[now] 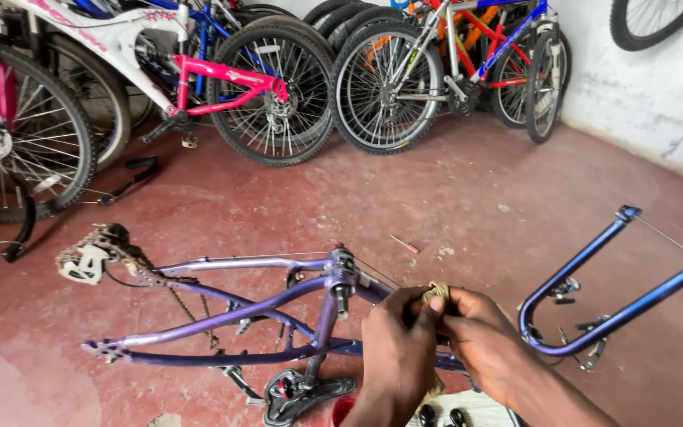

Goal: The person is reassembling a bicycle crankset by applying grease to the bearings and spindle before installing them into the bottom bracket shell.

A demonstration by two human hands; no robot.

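Red concrete floor [452,190] fills most of the frame, with a whitewashed wall [650,87] running down the upper right. Across the top stands a row of parked bikes [278,79], pink and white at the upper left, red and blue toward the middle, wheels close together.

Low in the centre, the left hand [397,348] and right hand [480,336] meet, fingers curled tight together around a small tan wad [436,291], perhaps cloth or fibre, pinched between them at the fingertips. Both hands sit right over the purple frame [262,308], which lies stripped on the floor across the lower left and centre. I cannot tell whether the wad touches the tube.

At the frame's left end hangs a derailleur [84,261] with a rusty chain [175,292] trailing from it. A black pedal [302,391] sits under it at the bottom. A blue fork [602,292] lies just beside the right hand, lower right. A small red screwdriver [405,243] lies on the floor just above the hands.
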